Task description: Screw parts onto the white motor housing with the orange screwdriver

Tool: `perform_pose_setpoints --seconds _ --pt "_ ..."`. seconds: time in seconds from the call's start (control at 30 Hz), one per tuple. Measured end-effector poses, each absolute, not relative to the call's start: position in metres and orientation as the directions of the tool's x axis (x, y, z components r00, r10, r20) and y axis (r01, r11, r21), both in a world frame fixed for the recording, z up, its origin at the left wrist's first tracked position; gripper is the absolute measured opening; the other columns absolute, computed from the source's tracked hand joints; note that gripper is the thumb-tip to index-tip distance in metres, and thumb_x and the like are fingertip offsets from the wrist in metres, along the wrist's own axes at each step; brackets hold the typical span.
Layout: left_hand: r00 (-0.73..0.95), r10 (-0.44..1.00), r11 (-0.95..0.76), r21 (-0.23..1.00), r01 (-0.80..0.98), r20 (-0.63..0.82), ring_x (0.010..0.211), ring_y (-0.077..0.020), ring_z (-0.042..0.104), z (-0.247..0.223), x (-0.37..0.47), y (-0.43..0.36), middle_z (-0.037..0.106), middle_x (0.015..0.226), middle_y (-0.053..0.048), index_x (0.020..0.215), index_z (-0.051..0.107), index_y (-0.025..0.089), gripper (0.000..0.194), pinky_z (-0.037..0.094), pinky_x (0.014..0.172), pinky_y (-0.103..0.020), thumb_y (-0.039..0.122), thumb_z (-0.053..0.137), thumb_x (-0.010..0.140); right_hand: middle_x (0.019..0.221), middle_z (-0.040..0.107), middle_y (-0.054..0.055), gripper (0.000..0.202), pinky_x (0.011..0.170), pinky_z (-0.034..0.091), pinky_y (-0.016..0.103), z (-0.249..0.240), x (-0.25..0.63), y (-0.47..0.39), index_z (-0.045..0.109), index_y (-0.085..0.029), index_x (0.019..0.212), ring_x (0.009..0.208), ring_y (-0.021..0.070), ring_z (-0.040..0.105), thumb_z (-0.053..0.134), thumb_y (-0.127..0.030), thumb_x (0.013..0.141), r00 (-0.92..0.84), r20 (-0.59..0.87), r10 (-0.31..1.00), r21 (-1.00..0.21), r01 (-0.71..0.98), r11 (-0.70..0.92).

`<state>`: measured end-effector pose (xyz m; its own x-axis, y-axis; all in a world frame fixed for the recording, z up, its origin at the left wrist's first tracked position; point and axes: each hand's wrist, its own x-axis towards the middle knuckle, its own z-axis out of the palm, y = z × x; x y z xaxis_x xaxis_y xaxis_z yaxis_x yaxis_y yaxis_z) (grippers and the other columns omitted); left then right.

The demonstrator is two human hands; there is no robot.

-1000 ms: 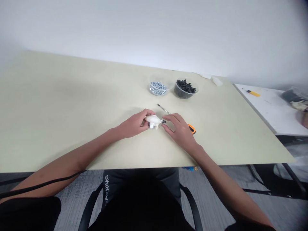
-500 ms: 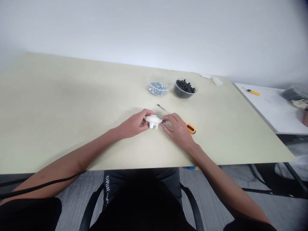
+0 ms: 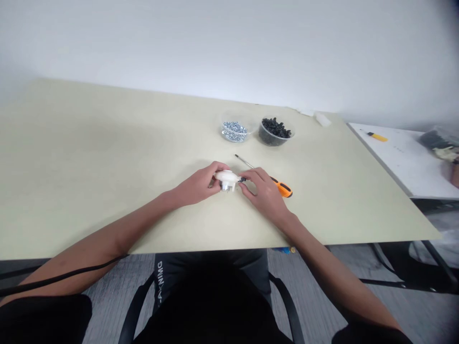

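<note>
My left hand (image 3: 201,185) grips the left side of a white rounded part (image 3: 227,177), which has a silvery metal piece on its underside. At the part's right end, my right hand (image 3: 265,191) pinches a small black piece (image 3: 243,179) between thumb and fingers. Beneath and behind my right hand lies a screwdriver with an orange and black handle (image 3: 283,188); its tip points up and left, and the middle is hidden by the hand.
Beyond the hands stand a clear bowl of small silvery pieces (image 3: 234,132) and a clear bowl of black pieces (image 3: 275,133). A white side table (image 3: 401,165) at the right holds a yellow-handled tool (image 3: 377,137). The pale table's (image 3: 215,234) front edge runs below the hands.
The white part and the black piece have tilted or shifted very slightly between my hands. Both hands keep their hold.
</note>
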<state>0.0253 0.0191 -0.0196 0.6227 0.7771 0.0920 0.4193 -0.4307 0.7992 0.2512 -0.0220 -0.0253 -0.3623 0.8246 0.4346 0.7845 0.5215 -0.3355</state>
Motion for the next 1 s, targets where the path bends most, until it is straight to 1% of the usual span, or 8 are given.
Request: perform_pose_setpoints --seconds 0.13,0.27,0.5,0.63,0.73,0.9,1.0 --pt "0.624 0.775 -0.435 0.798 0.417 0.097 0.075 -0.0128 0.054 -0.021 0.025 0.020 0.061 0.108 -0.005 0.123 0.045 0.022 0.039 0.041 0.066 -0.026 0.019 0.046 0.084 0.102 0.061 0.007 0.017 0.087 0.049 0.033 -0.025 0.250 -0.021 0.057 -0.019 0.106 0.099 0.0178 0.057 0.049 -0.024 0.093 -0.350 0.427 0.834 -0.350 0.786 0.510" --pt "0.622 0.776 -0.441 0.791 0.423 0.100 0.078 -0.0139 0.056 -0.022 0.025 0.020 0.060 0.111 -0.005 0.123 0.044 0.023 0.039 0.041 0.066 -0.026 0.019 0.045 0.084 0.099 0.062 0.007 0.015 0.085 0.049 0.032 -0.026 0.250 -0.020 0.058 -0.019 0.104 0.096 0.0172 0.058 0.049 -0.024 0.093 -0.361 0.443 0.821 -0.333 0.784 0.524" --pt "0.623 0.778 -0.433 0.789 0.435 0.084 0.071 -0.0121 0.055 -0.023 0.024 0.019 0.062 0.106 -0.005 0.121 0.045 0.022 0.037 0.040 0.064 -0.026 0.020 0.047 0.084 0.099 0.063 0.006 0.016 0.083 0.049 0.030 -0.026 0.253 -0.020 0.059 -0.019 0.104 0.093 0.0158 0.059 0.050 -0.028 0.094 -0.389 0.457 0.800 -0.302 0.778 0.551" --pt "0.621 0.779 -0.426 0.796 0.430 0.081 0.074 -0.0129 0.057 -0.024 0.024 0.020 0.063 0.107 -0.004 0.121 0.046 0.022 0.037 0.041 0.066 -0.026 0.019 0.046 0.084 0.099 0.064 0.006 0.017 0.082 0.049 0.030 -0.029 0.253 -0.019 0.060 -0.019 0.104 0.093 0.0160 0.060 0.050 -0.029 0.094 -0.387 0.470 0.793 -0.317 0.765 0.561" --pt "0.609 0.790 -0.403 0.809 0.428 0.070 0.082 -0.0146 0.059 -0.024 0.024 0.021 0.063 0.110 -0.005 0.122 0.046 0.023 0.038 0.043 0.069 -0.027 0.021 0.047 0.084 0.101 0.063 0.006 0.018 0.082 0.050 0.031 -0.031 0.253 -0.016 0.060 -0.019 0.106 0.093 0.0159 0.060 0.050 -0.029 0.094 -0.356 0.468 0.809 -0.380 0.745 0.548" --pt "0.598 0.799 -0.363 0.841 0.402 0.059 0.092 -0.0169 0.062 -0.021 0.025 0.021 0.062 0.117 -0.005 0.123 0.046 0.023 0.038 0.046 0.074 -0.028 0.024 0.048 0.085 0.111 0.059 0.007 0.027 0.082 0.052 0.032 -0.034 0.257 -0.014 0.057 -0.022 0.118 0.088 0.0142 0.061 0.052 -0.030 0.093 -0.279 0.380 0.882 -0.550 0.698 0.458" --pt "0.593 0.804 -0.328 0.868 0.372 0.050 0.095 -0.0175 0.063 -0.020 0.024 0.022 0.062 0.119 -0.006 0.123 0.046 0.023 0.037 0.047 0.077 -0.029 0.025 0.049 0.086 0.109 0.059 0.006 0.030 0.083 0.052 0.032 -0.035 0.261 -0.014 0.056 -0.023 0.120 0.085 0.0133 0.061 0.053 -0.029 0.092 -0.246 0.367 0.897 -0.598 0.676 0.430"
